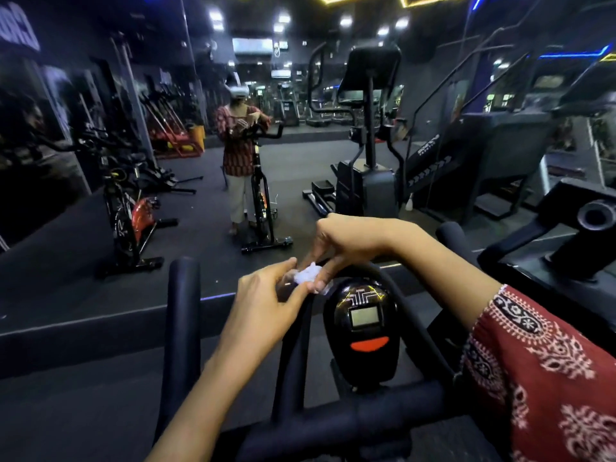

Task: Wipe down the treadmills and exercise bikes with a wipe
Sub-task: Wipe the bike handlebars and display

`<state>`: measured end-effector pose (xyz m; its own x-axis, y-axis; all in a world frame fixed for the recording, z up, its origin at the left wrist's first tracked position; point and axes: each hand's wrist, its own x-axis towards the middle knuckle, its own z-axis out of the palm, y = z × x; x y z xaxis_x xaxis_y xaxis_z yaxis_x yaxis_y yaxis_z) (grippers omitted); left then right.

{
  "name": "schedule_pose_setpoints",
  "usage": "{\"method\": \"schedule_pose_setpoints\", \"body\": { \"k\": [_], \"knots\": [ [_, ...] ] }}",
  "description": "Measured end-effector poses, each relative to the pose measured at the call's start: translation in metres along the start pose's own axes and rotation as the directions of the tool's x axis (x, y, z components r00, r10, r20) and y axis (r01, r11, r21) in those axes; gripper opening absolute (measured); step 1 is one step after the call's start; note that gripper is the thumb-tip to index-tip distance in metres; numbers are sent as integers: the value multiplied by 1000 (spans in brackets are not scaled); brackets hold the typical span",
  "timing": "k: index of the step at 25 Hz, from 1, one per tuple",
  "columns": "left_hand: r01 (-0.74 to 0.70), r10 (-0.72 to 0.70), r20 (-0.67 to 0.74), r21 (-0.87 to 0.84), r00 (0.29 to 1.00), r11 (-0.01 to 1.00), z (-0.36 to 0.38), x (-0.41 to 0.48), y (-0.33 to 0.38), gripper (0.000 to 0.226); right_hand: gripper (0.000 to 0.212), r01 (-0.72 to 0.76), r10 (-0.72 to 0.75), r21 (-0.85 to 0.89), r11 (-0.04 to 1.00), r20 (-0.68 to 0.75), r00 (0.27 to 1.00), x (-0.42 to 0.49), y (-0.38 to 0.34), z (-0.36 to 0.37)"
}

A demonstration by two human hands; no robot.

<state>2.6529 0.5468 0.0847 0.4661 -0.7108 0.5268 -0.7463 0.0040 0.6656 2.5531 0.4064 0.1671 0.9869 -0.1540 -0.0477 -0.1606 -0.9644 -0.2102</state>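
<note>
The wipe (308,273) is small, white and scrunched up into a ball. It is up in the air between my two hands, just above the bike's screen (365,316). My left hand (266,295) pinches its left side with bent fingers and thumb. My right hand (346,245) comes from above with its fingers pointing down and pinches the other side.

I think I hold it with both hands so I can pull it open and make it flat, because a ball cannot wipe much. It does not touch the bike (333,425) yet. I hold it right over the screen and near the bars (183,311), so I guess those get wiped first.

Something clear shows under my right fingers, but I cannot tell what it is. A red bike (141,216) stands well apart on the left.
</note>
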Motion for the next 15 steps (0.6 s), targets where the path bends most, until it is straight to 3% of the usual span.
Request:
{"method": "schedule_pose_setpoints", "body": {
  "k": [4, 8, 12, 15],
  "knots": [
    [60, -61, -11, -92, 998, 994, 3, 15, 3, 29, 29, 48, -27, 108, 993, -186, 982, -12, 24, 18],
    [-6, -12, -79, -224, 997, 975, 4, 20, 7, 31, 24, 40, 105, 416, 908, -320, 942, -24, 35, 9],
    [-90, 71, -66, -350, 995, 932, 15, 25, 21, 52, 54, 79, 136, 665, 743, -265, 955, -36, 42, 2],
    [-155, 134, -136, -157, 982, 975, 14, 22, 15, 55, 52, 81, 8, 544, 835, -159, 987, -29, 39, 15]
  ]
}}
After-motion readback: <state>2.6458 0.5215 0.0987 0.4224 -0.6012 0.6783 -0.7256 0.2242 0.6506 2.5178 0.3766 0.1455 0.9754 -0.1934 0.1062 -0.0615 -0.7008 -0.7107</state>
